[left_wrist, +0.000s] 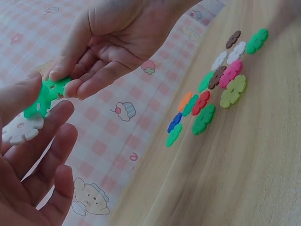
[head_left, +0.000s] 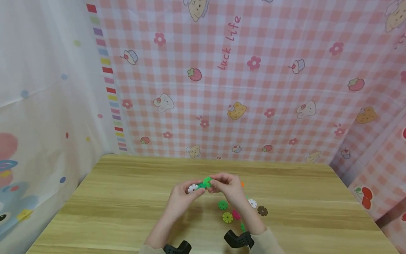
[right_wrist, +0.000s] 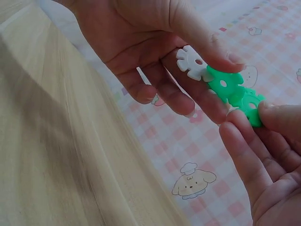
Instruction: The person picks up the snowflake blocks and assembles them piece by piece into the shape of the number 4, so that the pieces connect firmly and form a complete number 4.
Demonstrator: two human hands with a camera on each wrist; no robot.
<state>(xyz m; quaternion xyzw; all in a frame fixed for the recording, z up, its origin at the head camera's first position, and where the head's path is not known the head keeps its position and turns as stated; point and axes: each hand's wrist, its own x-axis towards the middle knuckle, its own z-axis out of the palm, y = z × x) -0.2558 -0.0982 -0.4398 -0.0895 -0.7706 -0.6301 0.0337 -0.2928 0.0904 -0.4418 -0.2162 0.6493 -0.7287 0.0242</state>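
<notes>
A person's two hands meet above a wood-grain surface (head_left: 133,201), holding between them a short row of three notched plastic discs. The left hand (head_left: 181,198) pinches the middle green disc (right_wrist: 224,83) between thumb and fingers, its other fingers loosely spread, while a white disc (head_left: 192,188) sits at the row's near-palm end. The right hand (head_left: 231,185), thumb and fingertips closed together, grips the end green disc (head_left: 207,182) at the opposite end. The two green pieces touch at their edges; how deeply they are slotted together cannot be told.

Loose discs lie on the surface near the right forearm (head_left: 250,215), which partly hides some from the head camera: a flat green disc (head_left: 223,205), a yellow disc (head_left: 227,217), a pink disc (head_left: 235,214), a loose white disc (head_left: 252,203) and a brown disc (head_left: 262,211). The left wrist camera also shows an orange disc (left_wrist: 184,100), a red disc (left_wrist: 201,103) and a blue disc (left_wrist: 174,123) in the same scatter. Black mounts (head_left: 238,240) sit at both wrists, by beige sleeves (head_left: 267,244). Behind the surface hangs a pink checked cloth (head_left: 215,91) printed with strawberries, flowers, cupcakes and the words "luck life."
</notes>
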